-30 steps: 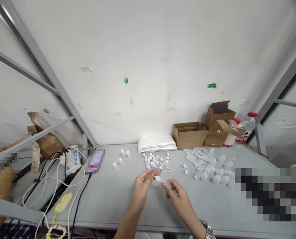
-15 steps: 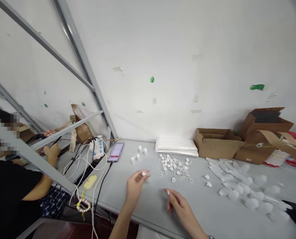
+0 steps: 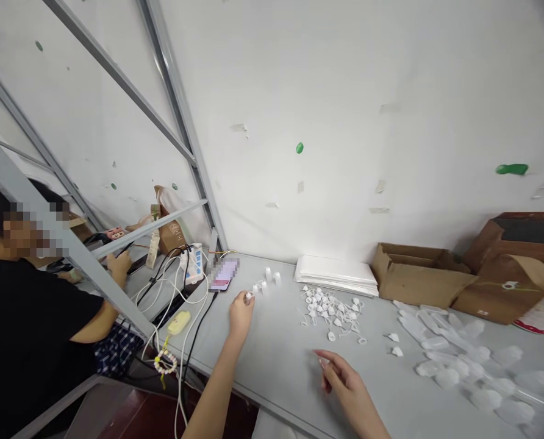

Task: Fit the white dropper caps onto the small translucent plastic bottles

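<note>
My left hand (image 3: 241, 316) is closed in a pinch on a small white capped piece (image 3: 249, 296), mostly hidden by the fingers. It is beside several small translucent white cylinders with white tops (image 3: 267, 274), which stand upright on the grey table (image 3: 281, 353). My right hand (image 3: 347, 384) hovers over the table's front part, open and holding nothing, with its index finger stretched out and the other fingers loosely bent. Beyond it lies a pile of small white caps with loop straps (image 3: 322, 303). Two separate white caps (image 3: 396, 351) lie to the right of that pile.
Frosted translucent plastic pieces (image 3: 459, 366) spread over the table's right side. Behind are a white stack of flat sheets (image 3: 336, 274) and cardboard boxes (image 3: 418, 280). A phone (image 3: 224, 274), cables and a power strip (image 3: 193, 265) lie left, near a metal frame and another person (image 3: 29, 329).
My left hand has moved away from me and to the left, carrying the small white capped piece toward the standing cylinders. My right hand keeps about the same place. The view has turned slightly left.
</note>
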A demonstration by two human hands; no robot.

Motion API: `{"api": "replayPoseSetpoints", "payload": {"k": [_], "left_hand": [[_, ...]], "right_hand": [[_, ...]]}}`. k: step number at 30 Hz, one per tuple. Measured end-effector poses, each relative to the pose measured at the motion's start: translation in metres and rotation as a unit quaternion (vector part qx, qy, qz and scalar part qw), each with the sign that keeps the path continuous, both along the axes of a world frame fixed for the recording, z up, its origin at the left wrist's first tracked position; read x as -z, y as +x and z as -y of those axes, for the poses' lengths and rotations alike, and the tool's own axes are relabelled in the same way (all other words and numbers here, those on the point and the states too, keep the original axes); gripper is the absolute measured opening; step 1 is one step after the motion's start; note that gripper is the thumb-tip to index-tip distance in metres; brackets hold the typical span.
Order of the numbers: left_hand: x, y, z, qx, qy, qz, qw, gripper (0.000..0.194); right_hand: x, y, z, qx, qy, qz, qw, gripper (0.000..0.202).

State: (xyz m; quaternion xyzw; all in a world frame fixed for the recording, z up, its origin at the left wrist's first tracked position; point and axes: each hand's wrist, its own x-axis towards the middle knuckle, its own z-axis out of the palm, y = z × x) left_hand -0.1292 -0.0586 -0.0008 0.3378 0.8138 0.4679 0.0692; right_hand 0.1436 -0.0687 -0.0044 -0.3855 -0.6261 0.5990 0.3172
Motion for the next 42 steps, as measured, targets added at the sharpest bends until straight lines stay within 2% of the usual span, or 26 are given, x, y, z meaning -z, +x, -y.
{"api": "replayPoseSetpoints", "payload": {"k": [6, 16, 23, 26, 29, 30, 32, 33, 35, 37, 39, 41, 42], "left_hand": [[0.000, 0.000, -0.008, -0.012, 0.007, 0.014, 1.000, 0.021], [0.001, -0.001, -0.008, -0.008, 0.046, 0.076, 0.996, 0.027], [0.007, -0.004, -0.014, 0.017, 0.058, 0.108, 0.992, 0.051], [0.003, -0.003, -0.011, 0.017, 0.051, 0.102, 0.993, 0.063], [-0.008, 0.011, 0.001, -0.003, 0.062, 0.050, 0.997, 0.082], [-0.013, 0.020, 0.007, -0.018, 0.081, -0.015, 0.996, 0.084], [-0.021, 0.041, 0.017, -0.026, 0.111, -0.116, 0.987, 0.073], [-0.025, 0.052, 0.020, -0.010, 0.120, -0.134, 0.984, 0.064], [-0.029, 0.074, 0.025, 0.063, 0.123, -0.117, 0.983, 0.047], [-0.030, 0.092, 0.025, 0.157, 0.094, -0.050, 0.982, 0.036], [-0.029, 0.106, 0.021, 0.241, 0.058, 0.018, 0.969, 0.031], [-0.027, 0.115, 0.017, 0.298, 0.024, 0.062, 0.952, 0.029], [-0.025, 0.118, 0.015, 0.316, 0.008, 0.072, 0.946, 0.029]], "right_hand": [[0.000, 0.002, -0.001, 0.007, -0.001, 0.007, 1.000, 0.045], [-0.001, 0.003, 0.000, 0.000, 0.007, -0.005, 1.000, 0.041], [0.000, 0.003, -0.001, -0.018, 0.007, 0.015, 1.000, 0.042], [0.000, 0.002, -0.001, -0.022, 0.012, 0.021, 0.999, 0.042], [-0.001, 0.003, 0.000, -0.018, 0.012, 0.030, 0.999, 0.042], [-0.001, 0.005, 0.000, -0.017, 0.014, 0.032, 0.999, 0.041], [-0.003, 0.010, -0.002, -0.007, 0.025, 0.040, 0.999, 0.040], [-0.005, 0.015, -0.004, 0.004, 0.033, 0.047, 0.998, 0.039], [-0.007, 0.028, -0.013, 0.042, 0.063, 0.073, 0.994, 0.037], [-0.011, 0.048, -0.029, 0.100, 0.117, 0.117, 0.981, 0.035], [-0.015, 0.074, -0.050, 0.170, 0.198, 0.192, 0.946, 0.032], [-0.021, 0.104, -0.073, 0.216, 0.281, 0.310, 0.882, 0.030], [-0.025, 0.119, -0.083, 0.237, 0.308, 0.388, 0.836, 0.030]]}}
